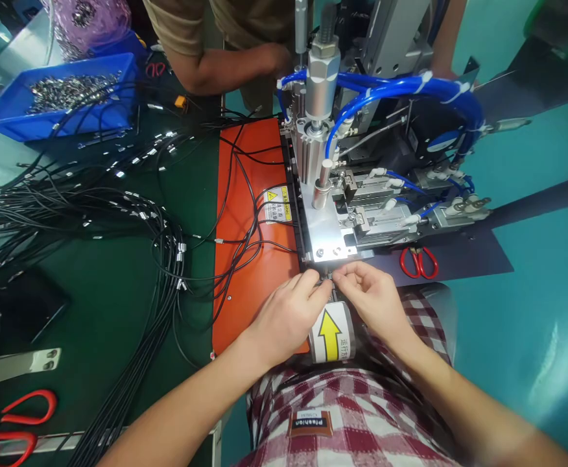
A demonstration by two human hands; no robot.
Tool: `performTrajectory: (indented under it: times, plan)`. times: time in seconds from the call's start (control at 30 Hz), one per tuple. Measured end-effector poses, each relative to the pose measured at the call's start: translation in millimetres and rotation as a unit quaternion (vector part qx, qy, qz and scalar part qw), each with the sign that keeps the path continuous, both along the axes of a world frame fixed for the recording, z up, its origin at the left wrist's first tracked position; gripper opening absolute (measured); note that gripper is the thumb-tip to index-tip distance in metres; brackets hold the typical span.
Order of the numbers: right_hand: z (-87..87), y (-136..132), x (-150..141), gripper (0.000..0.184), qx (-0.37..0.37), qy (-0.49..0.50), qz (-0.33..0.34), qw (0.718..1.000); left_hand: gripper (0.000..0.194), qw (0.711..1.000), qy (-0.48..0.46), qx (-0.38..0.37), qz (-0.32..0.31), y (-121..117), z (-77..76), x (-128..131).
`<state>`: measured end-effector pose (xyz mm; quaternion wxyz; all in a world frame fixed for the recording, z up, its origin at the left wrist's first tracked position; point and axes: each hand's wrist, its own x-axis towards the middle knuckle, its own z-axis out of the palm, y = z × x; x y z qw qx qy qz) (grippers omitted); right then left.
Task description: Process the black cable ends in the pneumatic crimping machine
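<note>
Nearest: wearer's plaid garment [356,415], below the near end of the orange panel [269,285]. Just beyond, a yellow-arrow label [330,331], just right of the panel's near corner.

Left hand [288,314]: over the panel's near right edge, thumb and index almost closed together. Right hand [374,292]: right of the panel, its fingertips bent in a narrow pinch, just beside the left's. Both meet at the near end of the pneumatic fixture [318,227], which stands along the panel's right side. Cannot tell what, if anything, either grip holds; that spot is small and dark.

Red-handled scissors [16,436] left of the panel, near side; red-handled snips [415,259] well to its right, beyond the right hand.

Black cables [135,370] run in a thick bundle left of the panel on the green tabletop [106,272]. Several loose ones cross the panel to the fixture's edge. Warning sticker [278,204] on the panel's right part, partly under them.

Farther: blue tubing [410,84] arches over the fixture, right of the panel. Blue bin [19,130] of small metal parts [74,91], far left of it. Beyond the panel's far end, a co-worker's forearm [240,70].
</note>
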<state>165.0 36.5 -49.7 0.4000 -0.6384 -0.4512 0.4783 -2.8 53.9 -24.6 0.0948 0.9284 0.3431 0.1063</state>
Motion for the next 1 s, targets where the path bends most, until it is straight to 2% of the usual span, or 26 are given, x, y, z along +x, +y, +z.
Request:
performTrajectory:
  times: [0.2,0.37,0.63,0.8,0.93,1.0]
  plan:
    - [-5.8,-8.9,3.4,0.012,0.046,-0.035,0.005,0.998,0.028,1.0,0.002,-0.001,-0.001,-0.6,-1.3,-0.8]
    - [-3.9,-6.9,10.5,0.02,-0.031,0.019,0.007,0.999,0.027,1.0,0.003,-0.006,-0.001,-1.3,-1.5,-0.5]
    - [3.6,6.6,17.4,0.031,-0.129,0.092,0.052,0.986,0.027,1.0,0.003,0.003,-0.005,-0.5,-0.9,-0.9]
    - [6.8,-7.1,18.5,0.035,-0.104,0.066,0.005,0.992,0.026,1.0,0.008,0.0,-0.002,-0.3,-0.8,-0.6]
    - [5.0,-21.8,9.0,0.039,-0.129,0.093,0.01,0.987,0.025,1.0,0.0,-0.01,-0.001,-0.6,-1.2,-1.0]
    - [5.1,-24.2,6.1,0.033,-0.111,0.058,0.008,0.992,0.026,1.0,-0.003,-0.007,0.003,-0.7,-1.9,-1.0]
